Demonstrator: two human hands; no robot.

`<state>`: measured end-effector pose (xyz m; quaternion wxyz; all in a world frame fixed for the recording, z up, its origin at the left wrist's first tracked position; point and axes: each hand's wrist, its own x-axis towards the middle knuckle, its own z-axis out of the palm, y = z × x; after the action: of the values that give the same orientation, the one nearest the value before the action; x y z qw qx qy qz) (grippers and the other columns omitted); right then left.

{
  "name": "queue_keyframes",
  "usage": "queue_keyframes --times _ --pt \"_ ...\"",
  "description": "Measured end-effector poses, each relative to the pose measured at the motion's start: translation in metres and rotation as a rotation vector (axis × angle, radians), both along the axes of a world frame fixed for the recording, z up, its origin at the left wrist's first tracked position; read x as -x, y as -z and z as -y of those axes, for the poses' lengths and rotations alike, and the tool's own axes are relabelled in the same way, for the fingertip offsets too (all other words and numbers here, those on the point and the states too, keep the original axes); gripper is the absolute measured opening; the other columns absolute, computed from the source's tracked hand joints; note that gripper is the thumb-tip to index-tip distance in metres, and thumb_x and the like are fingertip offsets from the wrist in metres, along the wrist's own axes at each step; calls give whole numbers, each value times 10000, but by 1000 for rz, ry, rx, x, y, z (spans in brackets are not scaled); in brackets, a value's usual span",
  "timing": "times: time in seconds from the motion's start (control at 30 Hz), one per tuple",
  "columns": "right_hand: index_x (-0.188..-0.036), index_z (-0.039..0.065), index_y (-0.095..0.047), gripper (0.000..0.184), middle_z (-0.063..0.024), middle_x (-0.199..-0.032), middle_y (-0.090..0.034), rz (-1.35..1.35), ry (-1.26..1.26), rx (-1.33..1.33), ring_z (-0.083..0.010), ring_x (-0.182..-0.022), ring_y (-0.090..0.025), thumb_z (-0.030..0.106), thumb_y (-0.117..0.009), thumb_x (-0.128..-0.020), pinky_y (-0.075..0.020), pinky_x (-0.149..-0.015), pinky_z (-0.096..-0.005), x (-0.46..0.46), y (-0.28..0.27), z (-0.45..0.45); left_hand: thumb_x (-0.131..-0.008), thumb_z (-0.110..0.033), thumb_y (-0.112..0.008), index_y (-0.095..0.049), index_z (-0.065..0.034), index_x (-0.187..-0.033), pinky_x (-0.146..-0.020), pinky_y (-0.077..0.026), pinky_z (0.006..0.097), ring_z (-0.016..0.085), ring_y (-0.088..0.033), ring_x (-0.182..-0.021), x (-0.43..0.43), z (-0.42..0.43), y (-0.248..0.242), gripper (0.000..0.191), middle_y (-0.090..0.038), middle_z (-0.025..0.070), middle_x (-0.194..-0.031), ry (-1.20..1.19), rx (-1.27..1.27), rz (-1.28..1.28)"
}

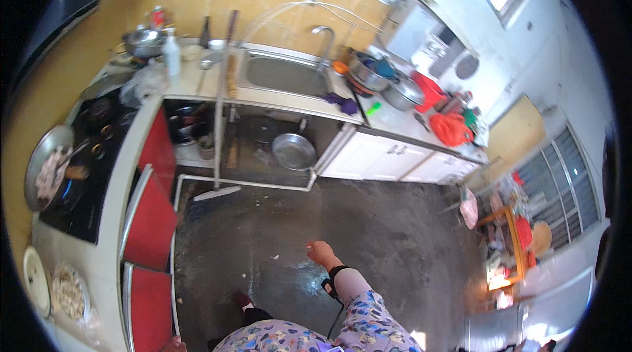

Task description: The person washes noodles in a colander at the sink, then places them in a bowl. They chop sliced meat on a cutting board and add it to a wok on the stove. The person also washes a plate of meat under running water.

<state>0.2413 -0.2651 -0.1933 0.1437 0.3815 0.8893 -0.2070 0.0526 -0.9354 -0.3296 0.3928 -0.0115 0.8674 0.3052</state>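
My right hand (320, 253) hangs over the dark wet floor with its fingers curled; whether they are fully closed cannot be told, and I see nothing held. A strap is round that wrist. Low at the left, part of my left hand (174, 344) shows beside the red cabinet door (148, 305), mostly cut off by the picture's edge. On the black gas stove (103, 125) a wok (37, 167) holds pale pinkish food and a metal utensil, above a blue flame. A bowl of pale chopped food (70, 292) stands on the near counter, next to a round light-coloured lid or plate (37, 280).
A long-handled floor squeegee (217, 191) leans against the counter by the sink (284, 75). A metal basin (293, 152) sits under the sink. Red cabinet doors stand ajar at left. Pots (402, 92) and red bags (450, 129) crowd the far counter; a wooden shelf (516, 243) is at right.
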Motion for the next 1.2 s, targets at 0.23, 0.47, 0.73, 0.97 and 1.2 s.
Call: queue_keyframes --times 0.23,0.47,0.73,0.97,1.2 --pt "-1136 139 -700 354 -159 -1050 -719 -95 249 -10 -375 -997 -671 233 -704 -795 -540 -872 -448 -117 52 18 -925 -204 -615 -596 -26 -1221 -521 -472 326 187 -560 -569 71 -71 14 347 -604 100 -718 69 -209 77" --pt "-1118 130 -702 324 -157 -1058 -719 -94 364 169 -369 -974 -683 219 -628 -815 -547 -855 -450 -166 66 99 -918 -240 -606 -589 -31 -1101 -529 -475 367 228 -576 -585 105 -103 11 278 -607 120 -712 403 -8 40" --pt "-1089 108 -700 302 -160 -1030 -725 -125 510 159 -364 -948 -691 219 -629 -817 -544 -823 -440 -209 56 155 -908 -290 -590 -585 -41 -927 -548 -481 427 290 -602 -615 128 -133 9 250 -615 148 -710 583 75 -20" --pt "-1116 110 -674 344 -182 -1058 -695 -186 468 109 -407 -998 -644 284 -688 -820 -522 -844 -480 -265 69 165 -900 -334 -575 -582 -49 -775 -564 -487 481 344 -626 -642 116 -115 8 311 -622 172 -708 725 164 -171" --pt "-1029 42 -689 280 -179 -953 -707 -354 748 261 -366 -903 -672 287 -647 -901 -535 -798 -444 -362 85 150 -866 -258 -577 -669 -58 -1075 -810 -507 531 410 -647 -982 64 -203 2 303 -680 213 -1050 1120 12 -343"
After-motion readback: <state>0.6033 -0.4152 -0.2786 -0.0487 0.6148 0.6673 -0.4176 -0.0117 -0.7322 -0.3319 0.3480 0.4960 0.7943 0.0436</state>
